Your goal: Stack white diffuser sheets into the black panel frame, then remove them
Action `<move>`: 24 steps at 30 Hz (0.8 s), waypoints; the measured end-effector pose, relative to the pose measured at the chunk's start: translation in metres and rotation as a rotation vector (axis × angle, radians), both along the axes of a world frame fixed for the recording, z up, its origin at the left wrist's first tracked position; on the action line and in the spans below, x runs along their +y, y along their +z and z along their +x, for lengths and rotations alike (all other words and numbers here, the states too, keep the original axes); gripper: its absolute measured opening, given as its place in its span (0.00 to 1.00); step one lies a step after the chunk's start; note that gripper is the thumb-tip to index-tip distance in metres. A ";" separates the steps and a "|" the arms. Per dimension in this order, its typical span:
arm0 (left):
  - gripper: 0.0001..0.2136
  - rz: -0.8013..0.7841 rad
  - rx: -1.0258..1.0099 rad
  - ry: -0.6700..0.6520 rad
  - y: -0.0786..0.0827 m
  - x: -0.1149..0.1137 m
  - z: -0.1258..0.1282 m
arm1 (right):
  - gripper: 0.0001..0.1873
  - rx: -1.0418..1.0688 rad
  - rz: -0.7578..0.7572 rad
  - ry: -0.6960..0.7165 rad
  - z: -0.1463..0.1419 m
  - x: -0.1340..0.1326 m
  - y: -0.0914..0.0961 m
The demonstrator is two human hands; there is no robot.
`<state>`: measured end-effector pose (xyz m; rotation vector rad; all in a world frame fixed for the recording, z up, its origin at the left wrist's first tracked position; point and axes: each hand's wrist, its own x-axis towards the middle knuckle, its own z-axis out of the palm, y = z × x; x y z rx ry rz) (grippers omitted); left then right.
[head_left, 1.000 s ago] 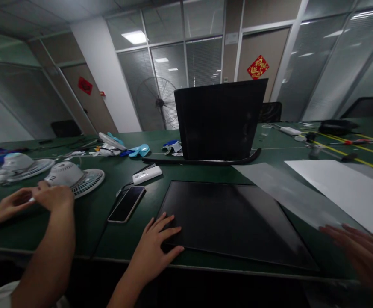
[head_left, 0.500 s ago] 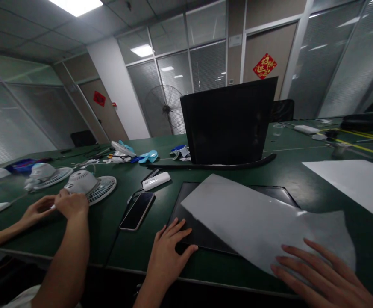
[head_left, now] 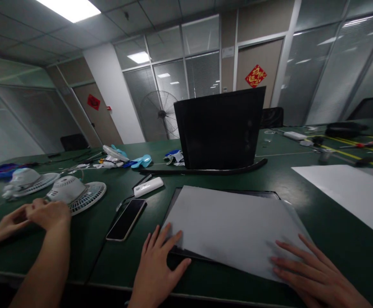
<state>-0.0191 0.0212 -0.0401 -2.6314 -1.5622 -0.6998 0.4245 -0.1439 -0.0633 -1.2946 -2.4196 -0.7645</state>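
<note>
A translucent white sheet [head_left: 227, 226] lies over a flat black panel [head_left: 202, 256], whose dark rim shows along the back, the left and part of the front. The sheet sits slightly askew and sticks out past the panel's right side. At the left front corner, my left hand [head_left: 157, 263] has its fingers spread, with the fingertips on the sheet's edge and the panel. My right hand [head_left: 314, 269] rests with fingers stretched out on the sheet's right front part. Its thumb is not clearly visible.
A phone [head_left: 127, 219] and a white power strip [head_left: 148, 187] lie left of the panel. Behind stands a black screen [head_left: 220, 130] above a black strip [head_left: 205, 171]. A larger white sheet [head_left: 349, 192] is at right. A co-worker's hands [head_left: 45, 211] are beside a white fan part [head_left: 74, 194].
The white sheet has turned and flattened, now covering most of the black panel. Both hands keep contact near its front. The whole view has shifted slightly.
</note>
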 end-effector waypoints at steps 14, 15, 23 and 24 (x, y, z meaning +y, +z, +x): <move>0.24 -0.006 -0.126 0.122 0.001 -0.003 0.001 | 0.34 0.160 0.132 -0.453 -0.013 -0.004 -0.018; 0.23 -0.001 -0.133 0.123 0.000 -0.002 0.000 | 0.34 0.136 0.133 -0.468 -0.013 -0.003 -0.020; 0.22 0.062 -0.119 0.024 -0.011 0.009 -0.013 | 0.28 0.079 0.123 -0.518 -0.008 0.004 -0.033; 0.21 0.076 -0.123 0.016 -0.012 0.010 -0.015 | 0.27 0.093 0.124 -0.519 -0.007 0.005 -0.034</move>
